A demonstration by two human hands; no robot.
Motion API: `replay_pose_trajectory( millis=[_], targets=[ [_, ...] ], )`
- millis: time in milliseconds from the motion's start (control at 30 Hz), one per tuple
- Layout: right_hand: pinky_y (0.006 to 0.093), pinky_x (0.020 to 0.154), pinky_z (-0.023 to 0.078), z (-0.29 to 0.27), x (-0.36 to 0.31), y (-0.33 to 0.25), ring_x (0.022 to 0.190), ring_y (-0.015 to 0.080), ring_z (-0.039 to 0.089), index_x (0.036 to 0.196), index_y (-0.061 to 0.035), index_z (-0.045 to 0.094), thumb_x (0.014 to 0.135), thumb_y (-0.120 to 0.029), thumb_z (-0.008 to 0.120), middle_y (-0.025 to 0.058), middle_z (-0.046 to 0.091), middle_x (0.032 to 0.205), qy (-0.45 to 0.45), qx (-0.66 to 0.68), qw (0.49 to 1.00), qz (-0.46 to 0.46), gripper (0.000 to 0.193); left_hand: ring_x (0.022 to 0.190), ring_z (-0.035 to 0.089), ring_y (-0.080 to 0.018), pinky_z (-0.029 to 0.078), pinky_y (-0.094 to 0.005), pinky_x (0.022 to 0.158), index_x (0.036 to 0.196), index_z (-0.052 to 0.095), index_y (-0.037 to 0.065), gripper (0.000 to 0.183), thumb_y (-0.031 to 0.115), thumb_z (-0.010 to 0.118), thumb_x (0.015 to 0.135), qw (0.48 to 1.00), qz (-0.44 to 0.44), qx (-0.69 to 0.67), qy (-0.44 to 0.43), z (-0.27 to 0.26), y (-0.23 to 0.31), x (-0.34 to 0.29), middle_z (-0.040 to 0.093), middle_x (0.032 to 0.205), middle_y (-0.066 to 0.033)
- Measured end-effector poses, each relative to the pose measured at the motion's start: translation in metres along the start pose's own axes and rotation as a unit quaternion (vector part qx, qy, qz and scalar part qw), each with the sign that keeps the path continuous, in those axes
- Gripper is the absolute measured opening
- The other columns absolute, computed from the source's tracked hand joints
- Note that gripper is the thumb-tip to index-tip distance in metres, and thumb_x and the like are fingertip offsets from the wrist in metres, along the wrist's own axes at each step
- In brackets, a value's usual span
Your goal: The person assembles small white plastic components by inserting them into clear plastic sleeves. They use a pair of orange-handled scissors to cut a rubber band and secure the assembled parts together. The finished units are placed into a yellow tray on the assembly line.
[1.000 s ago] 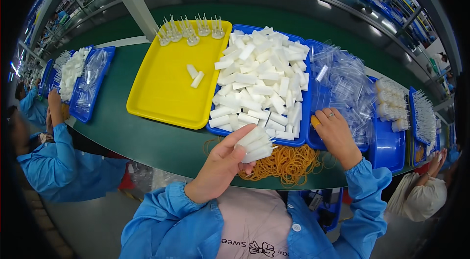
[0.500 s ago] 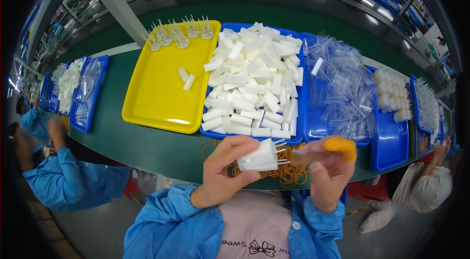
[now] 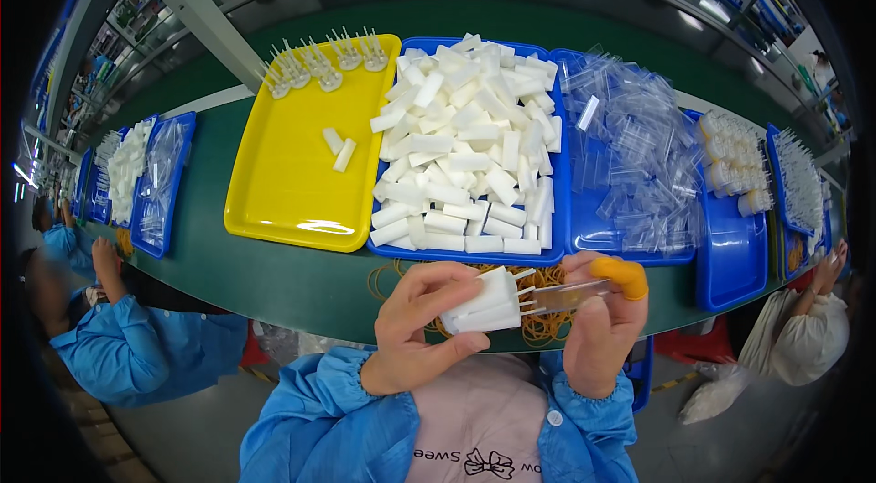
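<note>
My left hand [image 3: 406,326] grips a bundle of white foam blocks [image 3: 485,308] set around a part with thin white prongs, which stick out to the right. In my right hand [image 3: 602,342] a clear plastic strip [image 3: 568,297] is pinched between thumb and fingers. An orange finger cot [image 3: 623,276] covers one finger of that hand. The left end of the strip reaches the prongs; whether it touches them I cannot tell. Brown rubber bands [image 3: 546,330] lie in a loose heap behind and beneath my hands.
A blue tray heaped with white foam blocks [image 3: 465,155] stands ahead. Left of it, a yellow tray [image 3: 283,182] holds pronged parts [image 3: 328,72] and two foam blocks. On the right, blue trays hold clear plastic strips [image 3: 630,155] and round, yellowish-white parts [image 3: 730,159]. Co-workers sit on both sides.
My right hand has moved slightly left, bringing the clear strip up to the prongs. The foam bundle remains in my left hand. The view has shifted a little.
</note>
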State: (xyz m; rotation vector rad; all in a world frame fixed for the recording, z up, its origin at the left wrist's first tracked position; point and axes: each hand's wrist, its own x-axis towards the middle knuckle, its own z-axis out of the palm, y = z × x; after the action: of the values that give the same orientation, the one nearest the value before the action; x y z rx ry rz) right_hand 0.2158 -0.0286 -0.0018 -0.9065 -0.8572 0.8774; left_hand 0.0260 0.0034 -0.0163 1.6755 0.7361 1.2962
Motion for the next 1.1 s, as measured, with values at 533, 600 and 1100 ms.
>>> replay_pose_trajectory(
  millis=[533, 600, 1100],
  targets=[
    [0.0314, 0.085, 0.047, -0.002, 0.002, -0.003, 0.09, 0.0175, 0.058, 0.108, -0.0012, 0.054, 0.072, 0.0, 0.063, 0.0178, 0.053, 0.117, -0.02, 0.047, 0.996, 0.071, 0.036, 0.101, 0.056, -0.023, 0.048, -0.0316, 0.082, 0.113, 0.063, -0.001, 0.044, 0.011, 0.077, 0.073, 0.999, -0.017, -0.031, -0.009, 0.001, -0.001, -0.002, 0.053, 0.116, -0.0167],
    [0.0315, 0.085, 0.047, 0.0, 0.001, -0.003, 0.091, 0.0176, 0.058, 0.108, -0.001, 0.054, 0.072, 0.0, 0.064, 0.0175, 0.052, 0.117, -0.046, 0.027, 0.996, 0.075, 0.037, 0.101, 0.056, -0.023, 0.048, -0.0315, 0.081, 0.112, 0.063, -0.001, 0.043, 0.011, 0.077, 0.073, 0.999, -0.019, -0.025, -0.014, 0.001, -0.001, -0.002, 0.053, 0.116, -0.0167],
    [0.0331, 0.085, 0.046, 0.001, -0.005, -0.003, 0.095, 0.0212, 0.057, 0.104, 0.0004, 0.057, 0.07, -0.003, 0.071, 0.0179, 0.052, 0.114, -0.054, -0.017, 0.995, 0.082, 0.037, 0.086, 0.061, -0.0214, 0.05, -0.0285, 0.069, 0.102, 0.068, 0.003, 0.037, -0.001, 0.076, 0.066, 0.999, 0.032, 0.029, 0.002, 0.002, -0.001, 0.001, 0.058, 0.11, -0.016]
  ],
)
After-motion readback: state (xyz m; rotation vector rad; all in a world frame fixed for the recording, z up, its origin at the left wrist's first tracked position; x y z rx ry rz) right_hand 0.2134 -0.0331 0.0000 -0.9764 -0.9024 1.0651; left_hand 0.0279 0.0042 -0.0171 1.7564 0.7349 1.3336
